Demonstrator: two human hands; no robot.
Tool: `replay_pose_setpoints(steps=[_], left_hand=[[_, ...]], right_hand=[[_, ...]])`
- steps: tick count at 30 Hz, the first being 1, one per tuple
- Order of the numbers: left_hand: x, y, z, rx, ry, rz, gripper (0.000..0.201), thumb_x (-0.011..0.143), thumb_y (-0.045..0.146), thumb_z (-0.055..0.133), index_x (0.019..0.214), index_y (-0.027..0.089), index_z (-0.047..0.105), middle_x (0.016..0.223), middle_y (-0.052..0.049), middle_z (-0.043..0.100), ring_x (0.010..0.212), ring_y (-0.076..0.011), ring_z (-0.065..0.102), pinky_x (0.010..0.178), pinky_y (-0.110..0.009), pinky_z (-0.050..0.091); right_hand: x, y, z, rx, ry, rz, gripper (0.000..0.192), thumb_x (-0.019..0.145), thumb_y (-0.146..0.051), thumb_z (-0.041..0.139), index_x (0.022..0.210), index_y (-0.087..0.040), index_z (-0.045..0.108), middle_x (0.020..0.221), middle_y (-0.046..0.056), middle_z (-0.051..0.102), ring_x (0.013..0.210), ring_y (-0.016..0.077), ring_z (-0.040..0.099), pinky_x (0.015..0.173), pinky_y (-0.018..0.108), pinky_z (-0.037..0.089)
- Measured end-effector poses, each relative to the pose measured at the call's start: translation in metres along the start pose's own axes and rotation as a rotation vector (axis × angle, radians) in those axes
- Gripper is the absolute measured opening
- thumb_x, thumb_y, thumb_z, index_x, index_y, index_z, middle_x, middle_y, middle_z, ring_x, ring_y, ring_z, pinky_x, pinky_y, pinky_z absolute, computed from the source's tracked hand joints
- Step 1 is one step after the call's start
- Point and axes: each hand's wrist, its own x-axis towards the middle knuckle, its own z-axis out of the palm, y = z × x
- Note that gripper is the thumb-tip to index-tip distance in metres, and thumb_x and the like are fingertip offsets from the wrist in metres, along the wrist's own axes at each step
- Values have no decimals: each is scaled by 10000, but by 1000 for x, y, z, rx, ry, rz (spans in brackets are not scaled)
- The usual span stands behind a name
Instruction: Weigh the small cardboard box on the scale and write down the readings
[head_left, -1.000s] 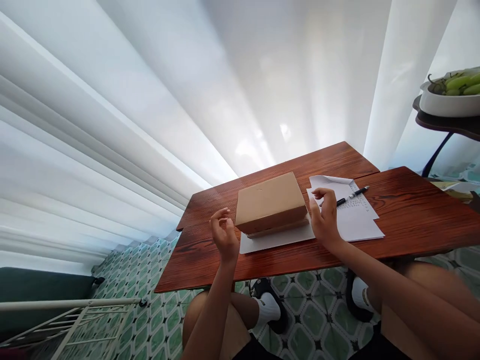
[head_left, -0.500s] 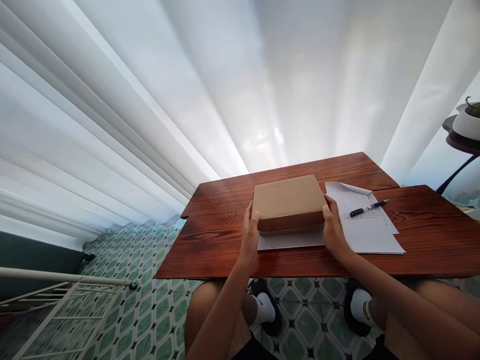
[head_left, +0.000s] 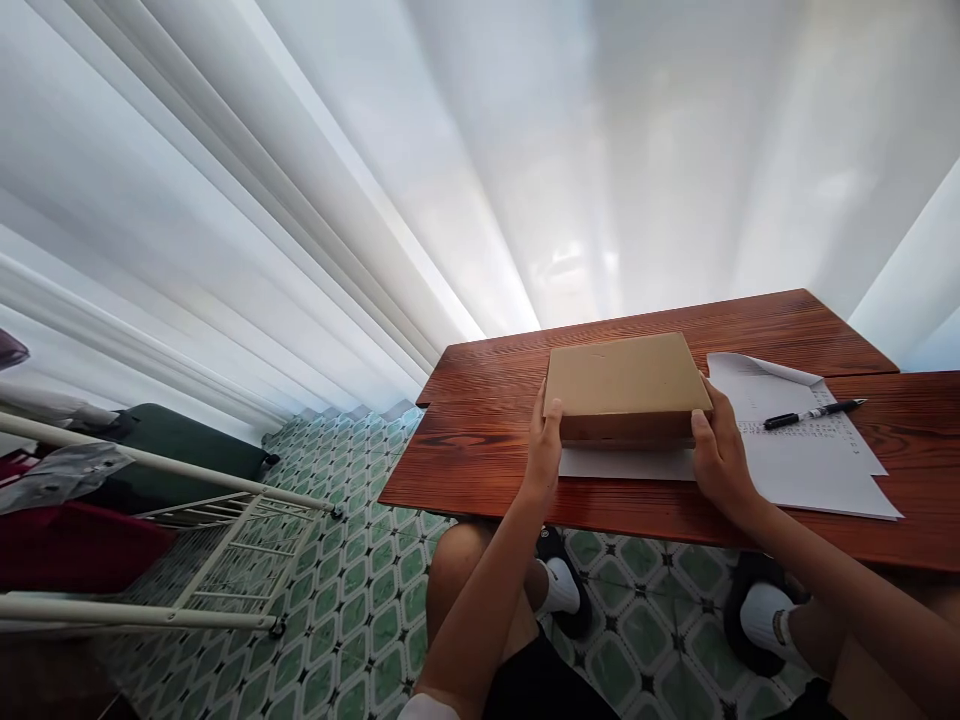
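Between my two hands is a closed brown cardboard box (head_left: 624,376), gripped at its short sides over the wooden table (head_left: 465,450). My left hand (head_left: 545,440) presses the left end, with its thumb at the near corner. On the right end, my right hand (head_left: 721,440) has its fingers along the side and its thumb at the front corner. White paper (head_left: 626,464) shows below the box's near edge. More sheets with handwriting (head_left: 787,465) lie to the right, one with a curled top edge. A black pen (head_left: 814,414) rests across them.
A white metal rack on wheels (head_left: 225,560) stands on the green tiled floor (head_left: 360,600) at the left, holding dark red cloth (head_left: 82,545). Behind it is a dark green object (head_left: 187,450). White curtains (head_left: 450,150) hang beyond the table.
The view has swung left, so table, box and hands appear further right and more of the rack shows. Both hands keep their hold on the box.
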Motion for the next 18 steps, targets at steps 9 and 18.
replay_pose_setpoints(steps=[9, 18], left_hand=[[26, 29, -36, -33, 160, 70, 461, 996, 493, 564, 1361, 220, 633, 1476, -68, 570, 1432, -276, 459, 1182, -373, 394], [54, 33, -95, 12, 353, 124, 398, 973, 451, 571, 1279, 227, 689, 1394, -56, 626, 1362, -268, 517, 1128, -359, 431]], right_hand=[[19, -32, 24, 44, -224, -82, 632, 1049, -549, 381, 1599, -239, 365, 1583, 133, 457, 1453, 320, 441, 1168, 521, 414], [39, -61, 87, 139, -387, -22, 650, 1032, -526, 401, 1614, -241, 352, 1626, 106, 404, 1496, 318, 392, 1205, 549, 379]])
